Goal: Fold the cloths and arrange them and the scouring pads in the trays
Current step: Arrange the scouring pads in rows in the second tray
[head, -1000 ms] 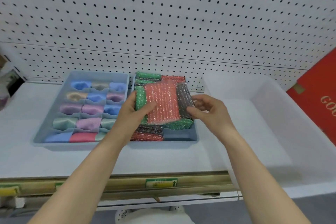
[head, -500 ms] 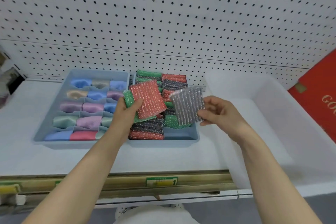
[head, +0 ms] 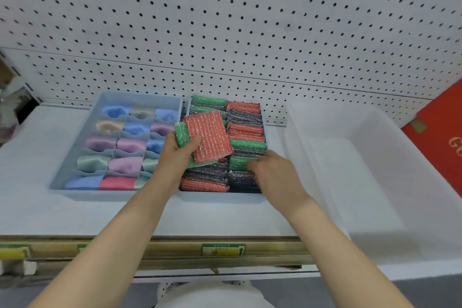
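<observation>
Two blue-grey trays stand side by side on the white shelf. The left tray (head: 60, 186) holds folded cloths (head: 126, 165) of several colours in its compartments. The right tray (head: 220, 196) is packed with red, green and grey scouring pads. My left hand (head: 175, 157) holds a red scouring pad (head: 210, 137) on top of a green scouring pad (head: 181, 134), above the right tray. My right hand (head: 277, 177) is down at the tray's front right corner. Its fingers are bent onto a grey scouring pad (head: 241, 181) that stands there.
A large white plastic bin (head: 375, 182) sits just right of the trays. A red box (head: 442, 137) leans behind it at the far right. A white pegboard wall (head: 225, 32) rises behind the shelf. The shelf's front edge (head: 175, 247) carries a price rail.
My right hand pulled the grey scouring pad away from the stack in my left hand, then carried it down into the front right corner of the right tray. My left hand stayed almost still.
</observation>
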Motion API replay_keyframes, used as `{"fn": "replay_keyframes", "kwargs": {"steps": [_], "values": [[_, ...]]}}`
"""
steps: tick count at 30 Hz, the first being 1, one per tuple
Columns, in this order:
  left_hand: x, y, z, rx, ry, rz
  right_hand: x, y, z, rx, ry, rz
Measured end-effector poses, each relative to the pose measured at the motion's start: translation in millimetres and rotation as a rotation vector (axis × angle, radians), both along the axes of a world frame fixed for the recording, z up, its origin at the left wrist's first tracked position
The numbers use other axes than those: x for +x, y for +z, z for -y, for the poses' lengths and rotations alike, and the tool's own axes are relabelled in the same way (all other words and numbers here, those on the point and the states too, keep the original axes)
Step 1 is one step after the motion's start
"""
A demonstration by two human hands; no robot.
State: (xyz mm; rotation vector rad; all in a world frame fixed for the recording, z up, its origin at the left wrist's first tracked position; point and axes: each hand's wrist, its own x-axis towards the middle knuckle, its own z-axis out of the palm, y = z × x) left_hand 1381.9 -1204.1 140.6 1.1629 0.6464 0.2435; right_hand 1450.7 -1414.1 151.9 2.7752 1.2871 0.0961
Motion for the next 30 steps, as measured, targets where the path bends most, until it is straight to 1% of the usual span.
{"fn": "replay_keyframes", "kwargs": {"steps": [2,3,4,5,7,8,9,11,12,14,16,17,18,20,21,24,26,27,29,30], "values": [[-2,1,-1,0.013,-0.007,0.012,0,4,0,0.004,-0.036,0.028],[-2,2,-1,0.028,-0.019,0.023,1,3,1,0.038,-0.048,0.026],[-3,5,0,0.045,-0.032,0.040,0,8,0,0.075,-0.093,-0.052],[-3,5,1,0.076,-0.047,0.058,0,15,-1,0.172,-0.155,-0.187],[-4,6,2,0.140,-0.094,0.100,1,30,-7,0.516,-0.292,-0.572],[-4,7,4,0.168,-0.139,0.116,2,35,-12,0.674,-0.325,-0.758],[-4,6,4,0.209,-0.198,0.110,4,37,-15,0.758,-0.337,-0.852],[-3,7,11,0.261,-0.276,0.118,7,35,-15,0.804,-0.363,-0.873],[-3,8,14,0.253,-0.274,0.127,8,35,-12,0.828,-0.375,-0.868],[-3,8,12,0.214,-0.214,0.121,14,36,2,0.869,-0.414,-0.932],[-6,8,5,0.182,-0.122,0.116,15,40,19,0.790,-0.409,-0.940],[-6,6,1,0.170,-0.097,0.132,13,42,26,0.705,-0.378,-0.880],[-7,5,0,0.172,-0.094,0.133,13,42,31,0.590,-0.342,-0.778],[-6,-3,-2,0.172,-0.113,0.104,8,41,33,0.321,-0.262,-0.503],[-6,-6,-1,0.166,-0.124,0.092,6,39,30,0.233,-0.230,-0.386],[-2,-14,0,0.218,-0.137,0.058,-5,26,16,0.101,-0.118,-0.182],[-2,-16,0,0.258,-0.144,0.054,-15,7,5,0.011,-0.045,-0.129],[-2,-15,0,0.266,-0.147,0.045,-17,1,1,-0.016,-0.040,-0.138],[-3,-13,-1,0.277,-0.142,0.020,-11,4,-2,-0.066,-0.076,-0.190],[-4,-10,0,0.296,-0.151,0.026,-6,11,-2,-0.090,-0.109,-0.251]]}}
